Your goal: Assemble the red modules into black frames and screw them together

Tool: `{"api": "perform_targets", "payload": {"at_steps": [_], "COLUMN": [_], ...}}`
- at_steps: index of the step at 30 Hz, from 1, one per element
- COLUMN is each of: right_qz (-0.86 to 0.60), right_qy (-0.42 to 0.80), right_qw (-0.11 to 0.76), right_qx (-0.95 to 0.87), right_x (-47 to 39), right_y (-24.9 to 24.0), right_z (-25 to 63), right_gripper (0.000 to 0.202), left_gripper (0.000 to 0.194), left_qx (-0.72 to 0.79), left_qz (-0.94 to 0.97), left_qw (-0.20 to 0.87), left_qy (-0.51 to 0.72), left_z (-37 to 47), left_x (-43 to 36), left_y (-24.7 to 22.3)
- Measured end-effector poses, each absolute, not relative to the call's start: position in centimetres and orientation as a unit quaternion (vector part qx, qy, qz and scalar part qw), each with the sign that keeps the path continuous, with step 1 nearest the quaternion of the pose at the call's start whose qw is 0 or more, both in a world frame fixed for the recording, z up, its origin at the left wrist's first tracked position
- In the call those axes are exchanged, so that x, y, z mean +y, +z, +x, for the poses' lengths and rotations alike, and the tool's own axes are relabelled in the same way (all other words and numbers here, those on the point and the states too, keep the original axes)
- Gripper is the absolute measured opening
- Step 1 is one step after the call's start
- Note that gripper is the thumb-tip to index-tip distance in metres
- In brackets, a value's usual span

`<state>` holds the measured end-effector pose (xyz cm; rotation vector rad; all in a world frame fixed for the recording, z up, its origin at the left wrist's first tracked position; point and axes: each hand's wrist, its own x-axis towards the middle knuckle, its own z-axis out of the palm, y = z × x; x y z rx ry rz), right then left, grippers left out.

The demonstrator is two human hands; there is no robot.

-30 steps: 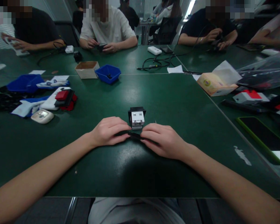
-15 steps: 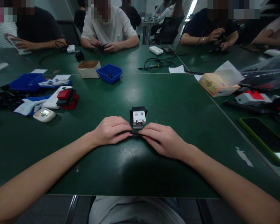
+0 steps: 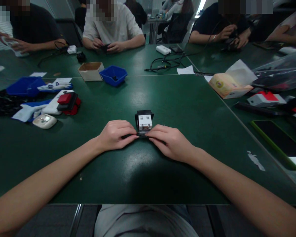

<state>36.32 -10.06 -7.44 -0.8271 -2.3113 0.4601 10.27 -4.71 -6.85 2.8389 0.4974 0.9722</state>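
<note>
A small device (image 3: 145,121) with a white face, two square openings, a metal slot below them and a black flared hood stands upright on the green table. Just in front of its base lies a thin black strip (image 3: 142,135). My left hand (image 3: 118,135) pinches the strip's left end between thumb and fingertips. The other end is between the thumb and fingers of my right hand (image 3: 169,141). The strip seems to meet the device's lower front edge, though my fingertips partly cover that spot.
Ahead are a cardboard box (image 3: 91,73) and a blue bin (image 3: 113,76). To the left lie gloves (image 3: 31,110), a red-and-black part (image 3: 68,102) and a white oval object (image 3: 44,121). A tissue box (image 3: 229,86) and green-edged phone (image 3: 277,141) lie right. Several people sit opposite.
Both hands have moved the black strip slightly forward, closing the small gap to the device's base. The whole view has shifted a little.
</note>
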Motion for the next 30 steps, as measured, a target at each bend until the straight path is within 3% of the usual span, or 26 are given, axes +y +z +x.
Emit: {"api": "perform_targets", "payload": {"at_steps": [30], "right_qz": [-0.341], "right_qy": [0.150], "right_qw": [0.336], "right_qx": [-0.865], "right_x": [-9.98], "right_y": [-7.87], "right_z": [35.91], "right_gripper": [0.024], "left_gripper": [0.009], "left_qx": [0.193], "left_qz": [0.931], "left_qw": [0.056], "left_qy": [0.305], "left_z": [10.56], "left_x": [-5.00], "left_y": [-6.83]}}
